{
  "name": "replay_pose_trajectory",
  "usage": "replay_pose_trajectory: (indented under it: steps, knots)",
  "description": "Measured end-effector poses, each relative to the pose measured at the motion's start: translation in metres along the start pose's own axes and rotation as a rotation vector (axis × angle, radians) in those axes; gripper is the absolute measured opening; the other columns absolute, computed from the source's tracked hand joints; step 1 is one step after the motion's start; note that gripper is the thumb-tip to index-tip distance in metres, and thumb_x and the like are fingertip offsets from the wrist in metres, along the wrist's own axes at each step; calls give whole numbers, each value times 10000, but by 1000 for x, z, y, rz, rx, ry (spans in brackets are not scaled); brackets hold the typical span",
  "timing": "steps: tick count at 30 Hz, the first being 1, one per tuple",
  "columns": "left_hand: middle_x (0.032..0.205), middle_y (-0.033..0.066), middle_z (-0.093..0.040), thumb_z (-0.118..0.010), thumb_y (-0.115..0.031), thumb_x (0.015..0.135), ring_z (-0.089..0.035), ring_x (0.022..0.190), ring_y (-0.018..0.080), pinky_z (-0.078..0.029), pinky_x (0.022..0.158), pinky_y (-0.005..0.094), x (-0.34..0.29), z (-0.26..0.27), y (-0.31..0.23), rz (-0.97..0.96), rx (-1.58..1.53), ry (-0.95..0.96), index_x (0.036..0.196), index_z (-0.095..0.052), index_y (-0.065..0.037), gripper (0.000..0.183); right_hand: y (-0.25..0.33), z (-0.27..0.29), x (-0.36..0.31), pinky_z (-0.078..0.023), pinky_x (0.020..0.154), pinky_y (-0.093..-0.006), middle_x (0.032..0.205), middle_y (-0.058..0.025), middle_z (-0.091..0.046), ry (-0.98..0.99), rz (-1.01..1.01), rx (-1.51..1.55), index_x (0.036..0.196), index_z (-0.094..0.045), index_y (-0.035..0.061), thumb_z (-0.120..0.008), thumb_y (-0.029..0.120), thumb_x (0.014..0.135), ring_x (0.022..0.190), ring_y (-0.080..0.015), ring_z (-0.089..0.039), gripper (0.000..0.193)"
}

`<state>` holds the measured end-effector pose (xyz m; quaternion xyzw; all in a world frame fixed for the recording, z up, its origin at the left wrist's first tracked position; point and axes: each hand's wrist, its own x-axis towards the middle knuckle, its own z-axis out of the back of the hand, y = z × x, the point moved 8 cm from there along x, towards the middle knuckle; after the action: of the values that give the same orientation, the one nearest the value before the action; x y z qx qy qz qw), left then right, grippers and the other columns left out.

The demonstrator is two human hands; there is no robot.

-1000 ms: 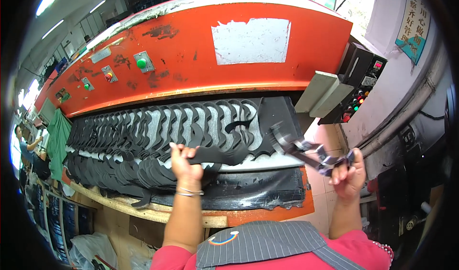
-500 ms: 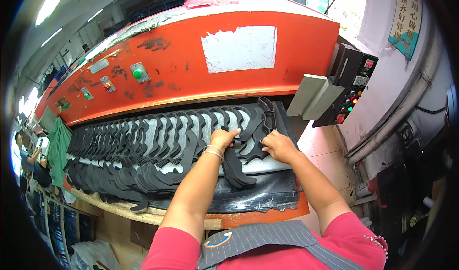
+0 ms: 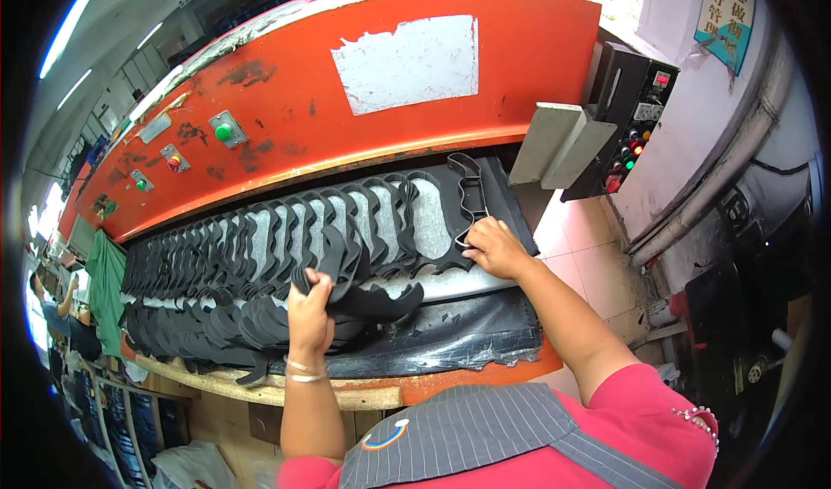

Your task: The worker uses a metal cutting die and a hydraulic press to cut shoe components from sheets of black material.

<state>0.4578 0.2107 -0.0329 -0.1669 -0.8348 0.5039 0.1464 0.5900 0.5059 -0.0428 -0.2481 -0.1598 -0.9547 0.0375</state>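
Squeezing curvy black pieces over the table, the left hand covers part of them; the right hand pinches a metal frame near the black sheet's right edge, hiding the frame's near end; shiny mat leaves room in front.

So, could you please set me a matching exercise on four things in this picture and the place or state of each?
Things:
1. Left hand
2. Right hand
3. Green cloth
4. White sheet

Places or states:
A. On the orange panel
B. At the near end of the metal frame
C. Gripping black pieces
D. Hanging at the picture's left

Right pairs: 1-C, 2-B, 3-D, 4-A.
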Motion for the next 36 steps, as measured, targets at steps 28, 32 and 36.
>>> replay_pose_trajectory:
  steps: [28,32,36]
  knots:
    - [1057,113,-620,-694,-143,775,-548,1025,292,-403,924,413,6,-93,47,-608,1150,331,1120,-632,-65,359,-14,-8,10,-307,1089,-482,1232,-323,-539,-73,-249,156,806,-539,62,-852,398,594,1319,-420,-389,506]
    - [1108,87,-584,-654,-203,802,-478,1108,297,-320,1000,466,5,-129,114,-513,1329,395,1193,-609,-54,421,-14,-11,6,-324,1084,-505,991,-199,-647,-102,-199,57,759,-543,62,-877,400,546,1246,-419,-474,522]
    - [1095,98,-568,-636,-154,795,-455,1101,327,-303,1015,496,-3,-132,120,-580,1286,368,1232,-584,-65,449,-8,-4,2,-333,1071,-518,926,-185,-649,-134,-156,23,748,-552,58,-870,418,553,1216,-425,-501,518]
